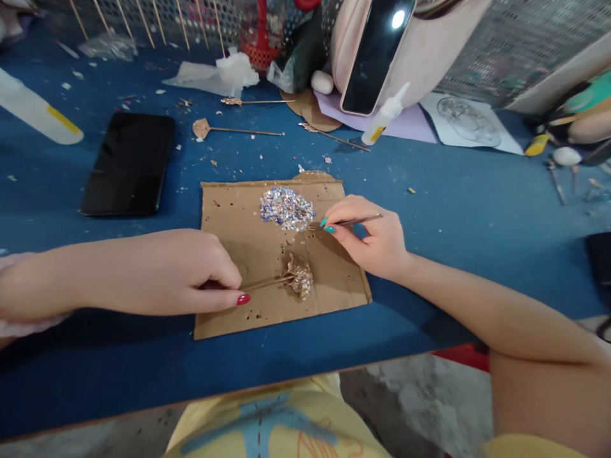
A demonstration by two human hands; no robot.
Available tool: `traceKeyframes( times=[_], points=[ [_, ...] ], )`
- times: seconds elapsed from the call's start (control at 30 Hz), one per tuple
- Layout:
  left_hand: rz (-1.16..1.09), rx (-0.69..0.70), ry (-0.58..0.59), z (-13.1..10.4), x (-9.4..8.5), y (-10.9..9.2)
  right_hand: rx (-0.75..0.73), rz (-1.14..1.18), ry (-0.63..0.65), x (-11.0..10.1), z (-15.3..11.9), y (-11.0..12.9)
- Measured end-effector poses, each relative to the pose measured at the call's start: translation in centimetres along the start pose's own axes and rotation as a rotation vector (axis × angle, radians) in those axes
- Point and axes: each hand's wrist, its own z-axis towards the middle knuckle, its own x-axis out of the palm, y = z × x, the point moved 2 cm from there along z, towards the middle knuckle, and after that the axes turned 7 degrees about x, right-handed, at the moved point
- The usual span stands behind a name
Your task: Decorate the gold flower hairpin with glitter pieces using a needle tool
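My left hand (203,273) is closed round the stem of a metal hairpin (300,278). The hairpin's ornamental head, partly covered with shiny flakes, lies over a piece of cardboard (338,280). Between the thumb and fingers of my right hand (375,238) is a thin pair of tweezers (358,221), its tips at the right edge of a heap of iridescent flakes (286,207). That heap rests on the upper part of the cardboard. Whether a flake sits between the tips is too small to tell.
A black phone (128,165) lies left of the cardboard. Behind it are more hairpins (201,129), a small glue bottle (384,119) and crumpled plastic (217,76). Another phone (377,57) leans upright at the back. A larger bottle (41,108) is at far left.
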Motion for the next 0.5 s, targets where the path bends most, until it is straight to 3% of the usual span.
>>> traceKeyframes(
  times=[0.5],
  points=[
    [-0.03, 0.004, 0.0, 0.17, -0.11, -0.15, 0.041, 0.065, -0.025, -0.02, 0.29, -0.37]
  ],
)
